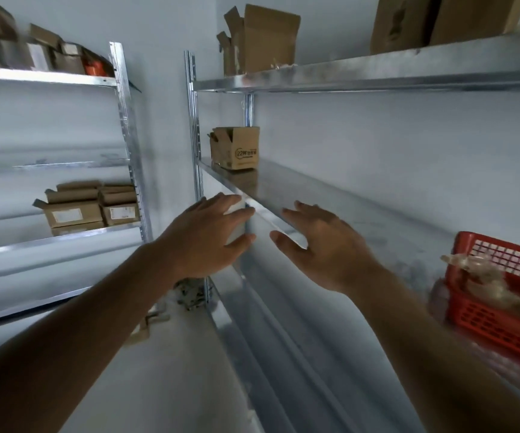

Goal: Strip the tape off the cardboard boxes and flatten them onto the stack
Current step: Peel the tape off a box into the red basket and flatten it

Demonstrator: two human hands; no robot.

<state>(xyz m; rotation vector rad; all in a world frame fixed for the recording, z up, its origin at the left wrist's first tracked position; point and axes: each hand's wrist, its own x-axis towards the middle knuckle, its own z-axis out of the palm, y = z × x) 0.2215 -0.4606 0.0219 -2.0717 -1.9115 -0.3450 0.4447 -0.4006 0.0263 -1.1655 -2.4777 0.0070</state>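
A small brown cardboard box (236, 147) with open flaps and a round printed mark stands at the far left end of the middle metal shelf (283, 185). My left hand (211, 232) and my right hand (324, 245) are both raised in front of that shelf's edge, fingers spread and straight, holding nothing. They are well short of the box, which stands beyond and above them. A taller open cardboard box (261, 39) stands on the top shelf above.
A red plastic basket (496, 304) with crumpled wrap sits at the right on a lower shelf. Large boxes (433, 20) fill the top right. The left rack (121, 120) holds several taped boxes (86, 206) and clutter on top.
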